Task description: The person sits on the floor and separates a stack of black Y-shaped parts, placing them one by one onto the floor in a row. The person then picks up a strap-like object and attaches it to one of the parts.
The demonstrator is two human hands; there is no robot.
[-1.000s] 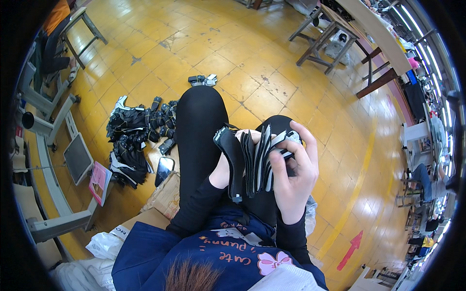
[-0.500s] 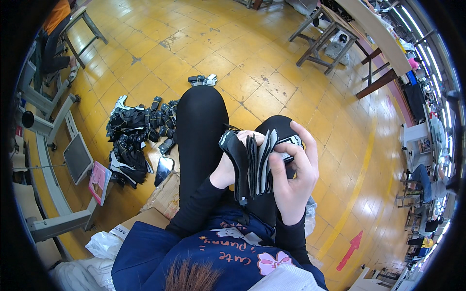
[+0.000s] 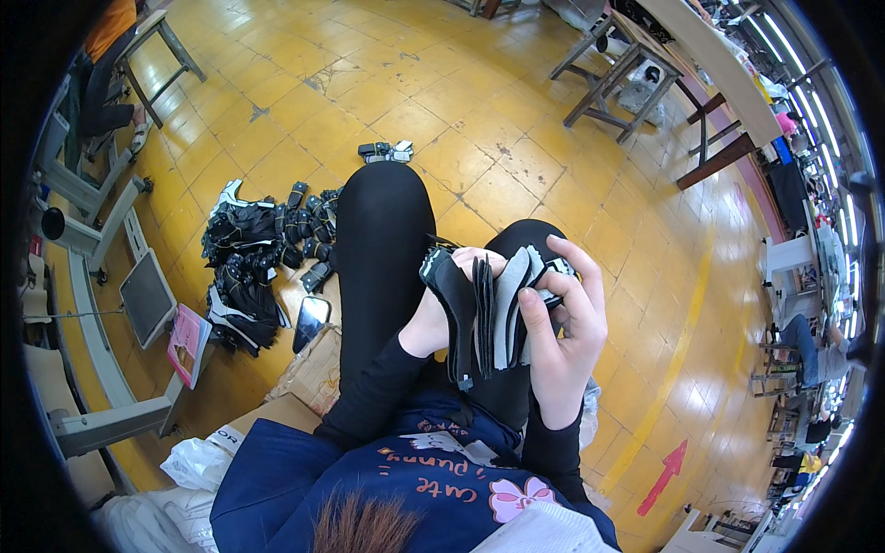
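Observation:
A bundle of black and grey fabric strips hangs fanned out over my lap. My left hand is wrapped round the bundle from behind, its fingers partly hidden by the strips. At the bundle's right side is my right hand, its thumb and bent fingers closed on the rightmost strips, the index finger raised. A light grey strip shows its face beside my right thumb. Black-and-white pieces show between the right fingers; their exact kind is unclear.
Piles of black bundled pieces lie on the yellow floor to the left, with a phone and cardboard near my leg. Another small bundle lies ahead. Wooden stools and a table stand at far right.
The strips at the right of the bundle have spread apart, and a light grey one now shows more of its face. My right thumb has shifted slightly; the left hand stays nearly still.

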